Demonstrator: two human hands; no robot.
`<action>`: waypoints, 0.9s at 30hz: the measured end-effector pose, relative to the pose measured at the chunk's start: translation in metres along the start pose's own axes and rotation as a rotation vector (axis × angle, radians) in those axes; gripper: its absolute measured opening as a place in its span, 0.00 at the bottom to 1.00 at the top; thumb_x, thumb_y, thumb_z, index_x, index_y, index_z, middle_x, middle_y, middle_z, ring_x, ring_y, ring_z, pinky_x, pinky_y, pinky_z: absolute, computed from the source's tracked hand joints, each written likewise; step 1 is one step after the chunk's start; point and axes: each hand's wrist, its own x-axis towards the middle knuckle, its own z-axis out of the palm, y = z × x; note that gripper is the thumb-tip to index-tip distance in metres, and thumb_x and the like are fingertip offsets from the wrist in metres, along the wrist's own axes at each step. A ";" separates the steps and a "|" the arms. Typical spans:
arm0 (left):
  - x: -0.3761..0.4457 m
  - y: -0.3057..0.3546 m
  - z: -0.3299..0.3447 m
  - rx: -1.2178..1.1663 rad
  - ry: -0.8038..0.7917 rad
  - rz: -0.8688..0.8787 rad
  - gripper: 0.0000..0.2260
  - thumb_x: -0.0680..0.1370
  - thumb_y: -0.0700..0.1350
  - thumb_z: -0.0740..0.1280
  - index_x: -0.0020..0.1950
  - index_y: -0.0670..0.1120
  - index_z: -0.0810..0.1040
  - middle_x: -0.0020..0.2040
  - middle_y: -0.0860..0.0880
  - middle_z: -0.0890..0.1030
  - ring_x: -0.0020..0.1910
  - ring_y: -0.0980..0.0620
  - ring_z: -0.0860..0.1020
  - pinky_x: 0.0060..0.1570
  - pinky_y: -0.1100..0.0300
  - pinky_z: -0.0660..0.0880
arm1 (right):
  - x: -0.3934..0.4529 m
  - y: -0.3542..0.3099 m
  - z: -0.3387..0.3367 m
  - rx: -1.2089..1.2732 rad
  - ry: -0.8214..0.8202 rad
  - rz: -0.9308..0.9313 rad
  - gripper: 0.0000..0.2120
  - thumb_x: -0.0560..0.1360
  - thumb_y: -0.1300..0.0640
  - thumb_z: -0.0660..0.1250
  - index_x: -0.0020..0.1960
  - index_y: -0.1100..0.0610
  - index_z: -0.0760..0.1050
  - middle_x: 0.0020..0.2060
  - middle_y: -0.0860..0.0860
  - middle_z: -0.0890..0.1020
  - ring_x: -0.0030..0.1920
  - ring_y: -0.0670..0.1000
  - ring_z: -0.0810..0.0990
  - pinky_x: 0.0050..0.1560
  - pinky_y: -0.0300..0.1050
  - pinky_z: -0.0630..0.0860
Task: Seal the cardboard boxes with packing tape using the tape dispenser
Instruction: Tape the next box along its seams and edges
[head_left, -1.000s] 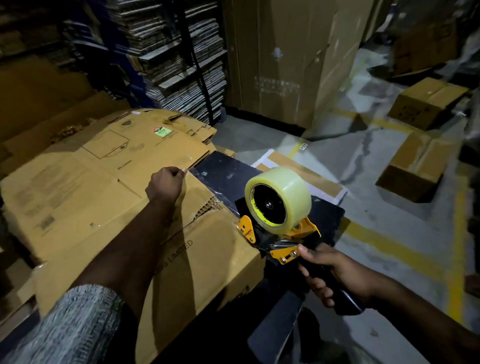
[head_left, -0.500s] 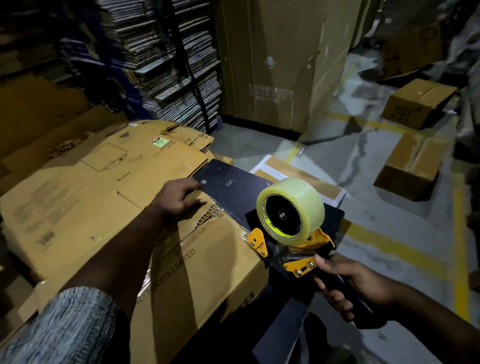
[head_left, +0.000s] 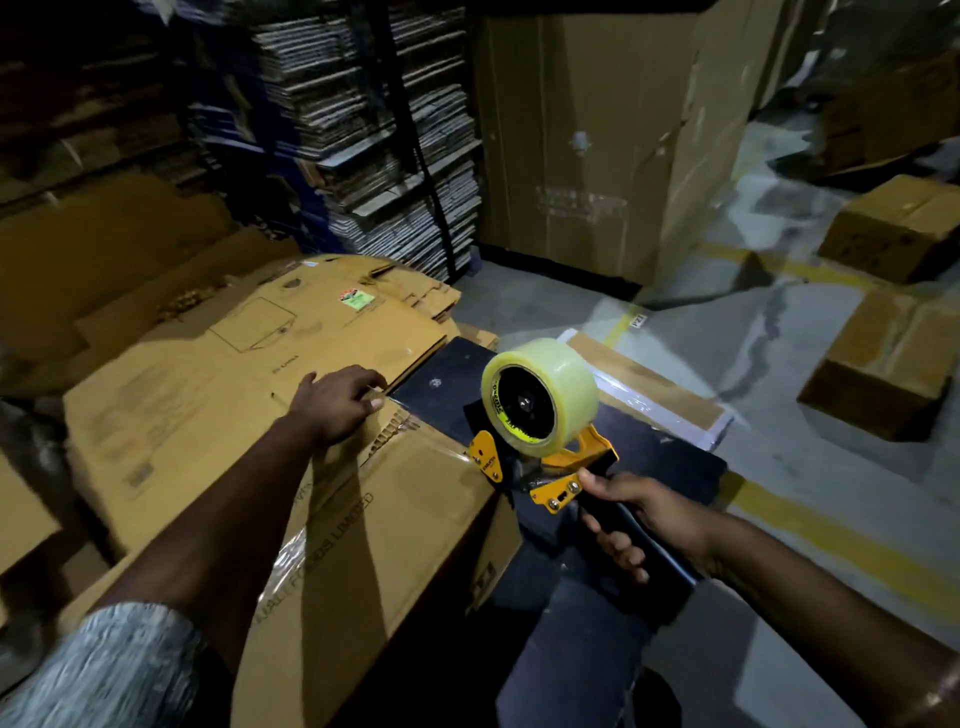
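The tape dispenser has an orange-yellow metal frame and a black handle, and carries a fat roll of clear tape on a black hub with a yellow label ring. It stands at the right edge of the cardboard box, its front plate touching the box top, where a glossy strip of clear tape lies across the brown, printed cardboard. The right hand grips the black handle, fingers curled round it and thumb on the frame. The left hand rests on the far end of the box with its fingers bent down, pressing on the flap edge. Behind lies a heap of flattened cardboard with a green sticker; a black sheet lies beside it. Closed boxes sit on the grey concrete floor, which bears yellow lines. Whether any box holds anything cannot be seen.
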 end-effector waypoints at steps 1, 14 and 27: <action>-0.002 0.006 -0.001 0.006 0.007 0.026 0.15 0.81 0.50 0.63 0.68 0.58 0.73 0.69 0.56 0.73 0.68 0.52 0.72 0.73 0.39 0.56 | 0.004 -0.003 -0.002 -0.007 -0.009 0.004 0.28 0.65 0.32 0.72 0.39 0.57 0.72 0.27 0.53 0.64 0.22 0.48 0.63 0.24 0.38 0.65; -0.029 0.061 0.018 -0.143 -0.041 0.371 0.20 0.78 0.65 0.57 0.56 0.55 0.80 0.54 0.60 0.78 0.53 0.60 0.75 0.69 0.44 0.59 | 0.016 -0.002 -0.019 0.036 -0.098 -0.003 0.27 0.65 0.34 0.72 0.40 0.59 0.72 0.26 0.54 0.65 0.20 0.48 0.65 0.21 0.38 0.68; -0.028 0.079 0.024 -0.176 -0.162 0.317 0.25 0.74 0.70 0.56 0.58 0.56 0.81 0.53 0.60 0.76 0.56 0.56 0.74 0.72 0.44 0.56 | 0.016 0.002 -0.019 0.032 -0.102 -0.021 0.27 0.66 0.34 0.72 0.39 0.59 0.72 0.26 0.54 0.65 0.21 0.48 0.65 0.22 0.38 0.67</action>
